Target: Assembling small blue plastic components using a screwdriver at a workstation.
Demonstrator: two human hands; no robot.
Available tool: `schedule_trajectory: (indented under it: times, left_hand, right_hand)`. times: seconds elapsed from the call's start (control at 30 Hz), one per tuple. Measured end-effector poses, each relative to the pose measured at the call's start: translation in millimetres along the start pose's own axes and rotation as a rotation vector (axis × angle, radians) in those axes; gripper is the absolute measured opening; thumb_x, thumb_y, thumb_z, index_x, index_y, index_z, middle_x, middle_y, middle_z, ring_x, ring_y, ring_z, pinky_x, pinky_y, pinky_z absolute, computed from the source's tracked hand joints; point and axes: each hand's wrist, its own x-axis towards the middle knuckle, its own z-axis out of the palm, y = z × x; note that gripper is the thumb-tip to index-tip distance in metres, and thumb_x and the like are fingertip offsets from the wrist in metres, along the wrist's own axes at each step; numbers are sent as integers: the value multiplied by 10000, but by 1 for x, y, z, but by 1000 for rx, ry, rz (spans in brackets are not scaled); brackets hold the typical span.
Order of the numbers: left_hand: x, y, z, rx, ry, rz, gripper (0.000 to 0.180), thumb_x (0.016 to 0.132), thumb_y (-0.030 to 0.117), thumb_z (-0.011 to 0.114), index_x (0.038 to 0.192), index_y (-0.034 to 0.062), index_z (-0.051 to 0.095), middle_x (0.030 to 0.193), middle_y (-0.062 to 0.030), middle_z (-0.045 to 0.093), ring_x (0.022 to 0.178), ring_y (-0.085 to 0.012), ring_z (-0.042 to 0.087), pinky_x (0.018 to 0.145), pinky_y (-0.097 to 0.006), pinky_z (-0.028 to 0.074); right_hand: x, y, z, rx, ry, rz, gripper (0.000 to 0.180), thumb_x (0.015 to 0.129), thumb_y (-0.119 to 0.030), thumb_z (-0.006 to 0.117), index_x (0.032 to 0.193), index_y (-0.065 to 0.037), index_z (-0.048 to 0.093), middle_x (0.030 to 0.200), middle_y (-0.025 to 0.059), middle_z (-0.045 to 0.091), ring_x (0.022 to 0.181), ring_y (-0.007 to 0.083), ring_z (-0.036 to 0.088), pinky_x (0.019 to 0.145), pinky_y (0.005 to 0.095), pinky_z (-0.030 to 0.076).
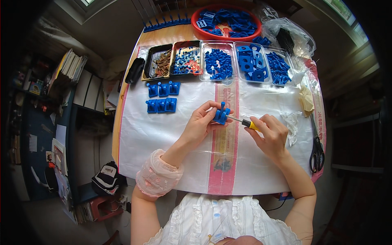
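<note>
My left hand (pixel 201 122) grips a small blue plastic part (pixel 221 114) above the middle of the table. My right hand (pixel 270 134) holds a screwdriver (pixel 245 122) with a yellow and black handle, its metal tip touching the blue part from the right. Both forearms come in from the lower edge, the left one with a pink lace cuff (pixel 158 176).
Several finished blue parts (pixel 162 96) lie in two rows at the left on the white plastic sheet (pixel 163 134). Trays of screws (pixel 161 62), mixed bits (pixel 187 60) and blue pieces (pixel 219 63) line the far side, a red basket (pixel 227 20) behind. Scissors (pixel 317 151) lie at the right edge.
</note>
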Motion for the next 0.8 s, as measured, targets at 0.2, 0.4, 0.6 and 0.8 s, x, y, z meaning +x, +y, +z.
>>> schedule_trajectory:
  times: [0.2,0.4,0.6,0.8]
  left_hand:
    - [-1,0,-1,-14,-19,-3,238,1132,185,392,1308,92,523,1343,-237,636,1111,-292,726,872,-294,652]
    - [-1,2,2,-1,-11,6,345,1131,227,405,1427,57,460,1341,-231,634,1090,-269,730,875,-288,648]
    - [-2,3,3,-52,-6,-32,379,1130,248,416,1439,31,454,1338,-218,636,1114,-253,718,904,-285,638]
    - [1,0,-1,-145,-13,-122,408,1131,277,428,1412,-13,484,1295,-177,658,1093,-213,716,920,-273,622]
  right_hand:
    - [-1,1,3,24,-29,45,345,714,-143,909,1017,-80,756,770,36,636,656,190,622,543,341,462]
    - [-1,2,4,51,-35,68,338,720,-137,904,1018,-77,756,768,40,634,656,201,618,551,348,460]
    - [-1,3,5,67,-48,85,339,726,-144,900,1028,-80,760,770,45,635,660,203,623,561,351,463]
    - [-3,5,6,195,-100,208,376,748,-134,891,1097,-75,768,753,51,645,604,172,625,526,324,458]
